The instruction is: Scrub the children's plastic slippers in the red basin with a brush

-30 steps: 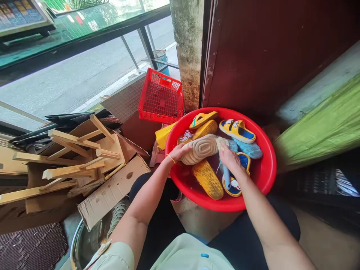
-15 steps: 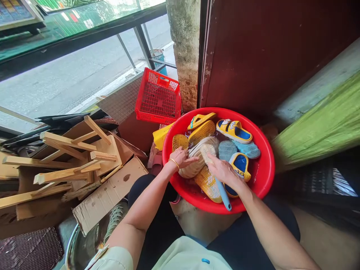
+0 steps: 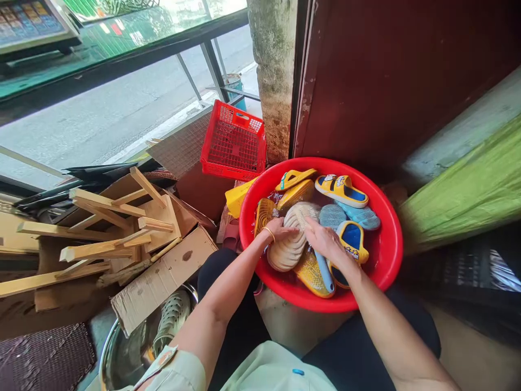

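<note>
A beige shoe point(image 3: 284, 257) lies with its ridged sole facing up in a red basin point(image 3: 391, 260). My left hand point(image 3: 280, 230), with a bracelet at the wrist, grips the shoe's left side. My right hand point(image 3: 323, 239) is closed round a scrub brush point(image 3: 324, 271) with a blue handle; its pale bristles lie against the sole, partly hidden. Around the shoe are a yellow sandal point(image 3: 342, 190) with blue insole, another yellow slipper point(image 3: 352, 237), a blue-grey sole point(image 3: 332, 216) and a yellow textured sole point(image 3: 312, 274). Water shows between them.
A red plastic crate point(image 3: 234, 142) stands behind the basin, near a rough pillar point(image 3: 277, 81). Upturned wooden stools point(image 3: 158, 217) and cardboard point(image 3: 166, 277) crowd the left. A metal bowl point(image 3: 109, 347) holds a laced shoe point(image 3: 173, 320). Green sheeting point(image 3: 468, 179) hangs at right.
The beige shoe has turned more upright, its sole now facing me more fully. My left hand has moved right onto it. The brush has shifted slightly over the sole.
</note>
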Tool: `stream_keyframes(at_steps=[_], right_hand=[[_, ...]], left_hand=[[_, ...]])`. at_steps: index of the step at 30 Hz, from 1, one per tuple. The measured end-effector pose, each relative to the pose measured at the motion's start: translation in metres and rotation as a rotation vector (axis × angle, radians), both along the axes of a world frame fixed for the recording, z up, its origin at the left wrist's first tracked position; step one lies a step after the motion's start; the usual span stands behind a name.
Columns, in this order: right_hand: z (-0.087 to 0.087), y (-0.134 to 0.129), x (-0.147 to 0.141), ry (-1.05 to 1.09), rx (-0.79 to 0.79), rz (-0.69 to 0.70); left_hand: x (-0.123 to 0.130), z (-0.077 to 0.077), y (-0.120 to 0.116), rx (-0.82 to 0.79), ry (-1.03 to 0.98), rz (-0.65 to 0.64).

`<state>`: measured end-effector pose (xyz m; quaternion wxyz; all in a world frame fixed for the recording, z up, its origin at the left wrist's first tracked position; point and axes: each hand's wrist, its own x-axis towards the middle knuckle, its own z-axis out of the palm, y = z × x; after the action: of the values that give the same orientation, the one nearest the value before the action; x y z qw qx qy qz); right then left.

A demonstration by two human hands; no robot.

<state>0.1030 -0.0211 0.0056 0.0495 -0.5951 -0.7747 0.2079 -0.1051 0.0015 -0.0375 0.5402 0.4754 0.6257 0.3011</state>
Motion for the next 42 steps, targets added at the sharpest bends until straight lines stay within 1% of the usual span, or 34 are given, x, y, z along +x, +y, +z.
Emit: stream_keyframes(at_steps=[2, 4, 7, 9, 11, 13, 15, 18, 20, 21, 24, 26, 28, 30, 32, 35, 37, 39, 42], right_hand=[[0.003, -0.003, -0.005, -0.012, 0.007, 0.009], [0.007, 0.0, -0.003, -0.052, 0.024, -0.041], [0.015, 0.011, 0.011, -0.089, 0.05, -0.118], [0.022, 0.014, 0.024, -0.091, 0.058, -0.132], [0.03, 0.011, 0.034, -0.091, 0.068, -0.116], [0.037, 0.002, 0.039, -0.086, 0.095, -0.096], [0.044, -0.011, 0.035, -0.076, 0.138, -0.081], [0.052, -0.026, 0.018, -0.068, 0.192, -0.023], [0.057, -0.028, 0.009, -0.094, 0.206, -0.005], [0.058, -0.027, 0.009, -0.125, 0.206, -0.028], [0.059, -0.018, 0.023, -0.211, 0.144, -0.151], [0.054, -0.012, 0.038, -0.21, 0.056, -0.174], [0.047, -0.007, 0.047, -0.182, -0.014, -0.175], [0.041, -0.003, 0.048, -0.161, -0.048, -0.184], [0.037, 0.001, 0.043, -0.171, -0.081, -0.181], [0.031, 0.009, 0.033, -0.245, -0.132, -0.166], [0.024, 0.013, 0.029, -0.27, -0.151, -0.162], [0.016, 0.015, 0.026, -0.259, -0.165, -0.162], [0.004, 0.017, 0.027, -0.223, -0.18, -0.162]], left_hand=[[0.002, -0.001, -0.007, 0.05, 0.062, -0.044], [0.003, 0.0, -0.015, 0.101, 0.089, -0.049], [0.001, 0.004, -0.026, 0.158, 0.097, -0.05], [-0.003, 0.006, -0.032, 0.197, 0.07, -0.059], [-0.006, 0.008, -0.035, 0.236, 0.034, -0.075], [-0.008, 0.009, -0.036, 0.274, -0.006, -0.097], [-0.006, 0.008, -0.037, 0.311, -0.045, -0.105], [0.001, 0.007, -0.039, 0.366, -0.084, -0.119], [0.007, 0.004, -0.041, 0.409, -0.076, -0.115], [0.009, 0.003, -0.042, 0.428, -0.067, -0.1], [0.01, 0.0, -0.04, 0.453, -0.065, -0.022], [0.007, -0.002, -0.035, 0.452, -0.097, 0.019], [0.003, -0.004, -0.027, 0.424, -0.141, 0.02], [0.001, -0.006, -0.019, 0.367, -0.164, -0.019], [0.001, -0.01, -0.013, 0.338, -0.08, -0.038], [0.006, -0.013, -0.012, 0.404, 0.254, -0.028], [0.01, -0.012, -0.015, 0.411, 0.495, -0.095], [0.015, -0.01, -0.018, 0.356, 0.688, -0.194], [0.02, -0.007, -0.02, 0.248, 0.853, -0.301]])
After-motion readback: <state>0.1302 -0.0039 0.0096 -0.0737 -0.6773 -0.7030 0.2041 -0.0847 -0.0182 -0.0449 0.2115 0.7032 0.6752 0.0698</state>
